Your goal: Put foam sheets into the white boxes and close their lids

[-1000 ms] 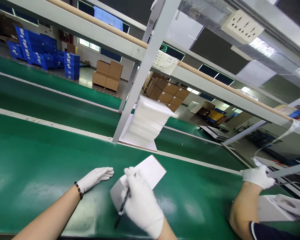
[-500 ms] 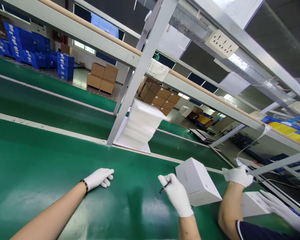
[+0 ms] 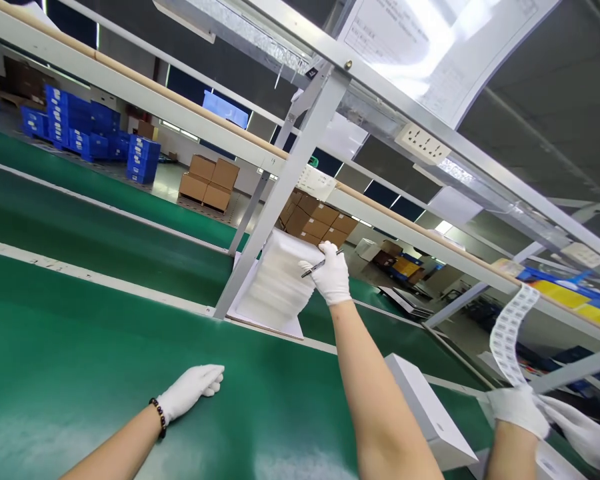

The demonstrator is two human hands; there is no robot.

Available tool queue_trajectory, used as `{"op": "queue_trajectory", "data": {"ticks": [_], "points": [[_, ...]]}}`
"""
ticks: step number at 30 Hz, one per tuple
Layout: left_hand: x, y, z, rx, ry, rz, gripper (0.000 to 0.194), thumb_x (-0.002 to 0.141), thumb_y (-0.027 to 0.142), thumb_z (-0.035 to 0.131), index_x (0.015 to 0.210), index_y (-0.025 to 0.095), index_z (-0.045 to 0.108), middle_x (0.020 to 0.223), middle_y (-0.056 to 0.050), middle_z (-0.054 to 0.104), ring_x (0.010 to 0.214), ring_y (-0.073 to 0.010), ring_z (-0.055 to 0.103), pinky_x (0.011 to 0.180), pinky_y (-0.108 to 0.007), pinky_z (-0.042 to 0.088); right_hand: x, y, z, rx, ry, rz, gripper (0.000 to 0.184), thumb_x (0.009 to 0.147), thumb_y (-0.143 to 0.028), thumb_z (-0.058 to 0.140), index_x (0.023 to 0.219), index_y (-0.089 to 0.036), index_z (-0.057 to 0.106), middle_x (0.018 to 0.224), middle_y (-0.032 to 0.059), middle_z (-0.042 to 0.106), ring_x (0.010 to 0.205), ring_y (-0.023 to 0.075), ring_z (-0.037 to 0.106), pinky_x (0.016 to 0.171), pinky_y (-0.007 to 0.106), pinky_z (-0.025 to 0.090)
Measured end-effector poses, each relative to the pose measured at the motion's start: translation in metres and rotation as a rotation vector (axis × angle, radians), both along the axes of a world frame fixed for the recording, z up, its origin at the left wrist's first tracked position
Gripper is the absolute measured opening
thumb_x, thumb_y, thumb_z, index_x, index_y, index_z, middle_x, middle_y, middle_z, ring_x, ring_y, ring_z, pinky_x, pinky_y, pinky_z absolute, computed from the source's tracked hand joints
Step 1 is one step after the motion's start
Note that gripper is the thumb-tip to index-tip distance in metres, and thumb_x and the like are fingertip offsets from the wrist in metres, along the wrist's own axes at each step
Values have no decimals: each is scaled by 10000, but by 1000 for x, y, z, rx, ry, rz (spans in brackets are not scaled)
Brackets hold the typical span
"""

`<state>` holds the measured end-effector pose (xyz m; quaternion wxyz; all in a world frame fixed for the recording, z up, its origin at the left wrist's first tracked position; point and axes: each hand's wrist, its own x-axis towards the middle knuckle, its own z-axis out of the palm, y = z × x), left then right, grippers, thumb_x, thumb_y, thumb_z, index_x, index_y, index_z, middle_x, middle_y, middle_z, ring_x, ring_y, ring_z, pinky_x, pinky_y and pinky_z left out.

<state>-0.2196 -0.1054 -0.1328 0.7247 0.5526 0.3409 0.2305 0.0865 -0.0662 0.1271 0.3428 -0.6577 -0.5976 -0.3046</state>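
My left hand [image 3: 193,392], in a white glove with a bead bracelet at the wrist, rests over the green work surface [image 3: 105,353]. Its fingers are stretched out, and nothing is in it. Reaching forward, my gloved right hand [image 3: 333,277] holds a dark pen [image 3: 322,264] slantwise. Its fingertips are at the upper right edge of a stack of white foam sheets [image 3: 280,280]; whether a sheet is pinched cannot be made out. That stack stands on a white board beside the metal post. Partly behind my right forearm is a white box [image 3: 433,407].
A co-worker's gloved hands [image 3: 520,410] are at the right, by a hanging strip of labels [image 3: 507,333] and another white box [image 3: 553,463]. A metal post [image 3: 280,193] and shelf rail [image 3: 405,220] cross in front. Brown cartons [image 3: 210,181] and blue crates [image 3: 143,160] stand beyond.
My right hand has moved forward and up from beside the white box to the foam sheets, still holding the pen. My left hand stays low. The label strip now shows plainly above the co-worker's hand.
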Motion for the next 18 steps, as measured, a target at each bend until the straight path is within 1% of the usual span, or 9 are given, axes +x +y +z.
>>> {"op": "queue_trajectory", "data": {"ticks": [1,3,5,7,10,12,14,16,18], "points": [[0,3,-1,4,-17,6,672,679,745,640,977,146,705,994,-108,673,902,-235,617,888,-378,488,4,13,7,-86,-41,-52,418,817,-415,613,1125,-133,600,1200,182,622,1140,323,552,1064,542,362],[0,8,-4,15,-46,20,676,682,742,642,992,145,704,1013,-112,671,897,-229,611,889,-376,484,8,29,14,-209,-92,-105,266,804,-303,587,1019,-152,629,1034,148,669,995,304,599,998,529,412],[-1,12,-7,29,-54,27,682,687,742,637,1009,145,703,1044,-119,667,909,-231,608,892,-371,481,7,31,16,-221,-127,-88,172,793,-197,517,913,-161,635,930,136,670,932,281,607,923,461,465],[0,16,-11,46,-50,21,678,711,738,617,1022,142,701,1048,-123,667,918,-232,608,895,-367,478,0,21,15,-153,-149,-75,213,799,-141,446,913,-161,626,997,155,655,1011,277,591,928,431,466],[1,19,-18,69,-43,8,666,750,721,592,1060,140,695,1041,-120,674,921,-229,609,902,-364,472,-22,-17,2,99,-146,-33,190,871,-207,429,952,-183,599,1074,164,636,1111,287,567,977,458,451],[1,20,-20,70,-39,7,678,750,713,597,1108,145,687,1067,-119,677,934,-229,612,914,-362,469,-43,-52,-20,302,-67,39,152,903,-329,494,943,-205,573,1041,152,646,1053,295,603,927,462,488],[1,20,-19,70,-29,5,688,743,711,603,1133,150,683,1092,-116,678,951,-232,616,928,-363,467,-67,-88,-54,430,85,86,242,882,-438,584,958,-212,549,988,133,654,901,283,646,813,434,531],[1,19,-16,78,-21,7,682,739,713,603,1106,146,691,1086,-119,681,951,-239,620,925,-373,470,-90,-118,-98,493,252,3,325,833,-494,661,946,-210,549,876,106,656,744,262,647,706,395,533],[1,18,-12,87,-18,13,677,737,717,598,1068,135,699,1071,-127,685,948,-249,621,916,-387,475,-110,-136,-145,412,415,-54,356,812,-541,664,887,-213,547,732,66,631,617,237,615,611,358,512]]}}
